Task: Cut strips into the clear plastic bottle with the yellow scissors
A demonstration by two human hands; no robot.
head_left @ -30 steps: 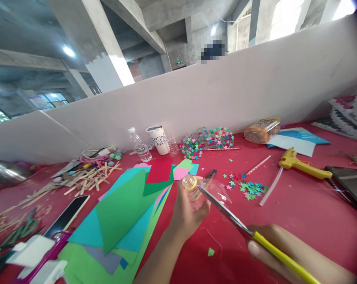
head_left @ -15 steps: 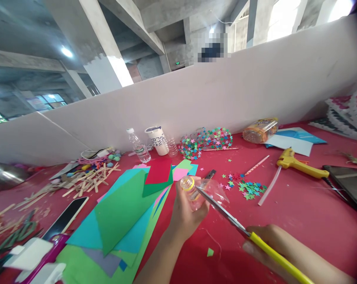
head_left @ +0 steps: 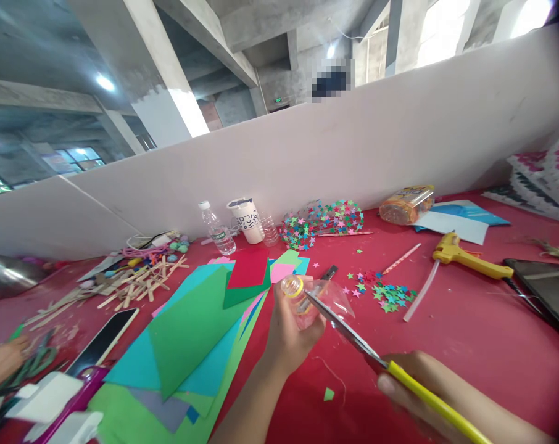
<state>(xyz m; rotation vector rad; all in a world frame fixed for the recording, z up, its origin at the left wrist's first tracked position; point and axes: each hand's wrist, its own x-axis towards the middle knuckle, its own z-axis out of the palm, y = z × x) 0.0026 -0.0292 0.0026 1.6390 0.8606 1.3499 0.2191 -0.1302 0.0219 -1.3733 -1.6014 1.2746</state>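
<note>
As a co-worker's hand (head_left: 4, 361) edges farther in, the left hand (head_left: 291, 342) still grips a clear bottle (head_left: 300, 302) above the red table (head_left: 469, 327). Scissors (head_left: 360, 343) clasped in the right hand (head_left: 425, 370) stay at its side, cutting progress seemingly slight.

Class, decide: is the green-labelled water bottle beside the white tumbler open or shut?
Shut: the water bottle has a white cap on its neck.

I record a craft workshop in a bare concrete building: raw beams (head_left: 217, 40) and a partly painted pillar (head_left: 168, 105) show beyond a white partition (head_left: 353, 142). On the red worktop (head_left: 483, 333), whose far edge meets that partition, I note coloured paper (head_left: 191, 333), craft sticks (head_left: 134, 290), loose stars (head_left: 395, 297) and a glue gun (head_left: 478, 261).
</note>
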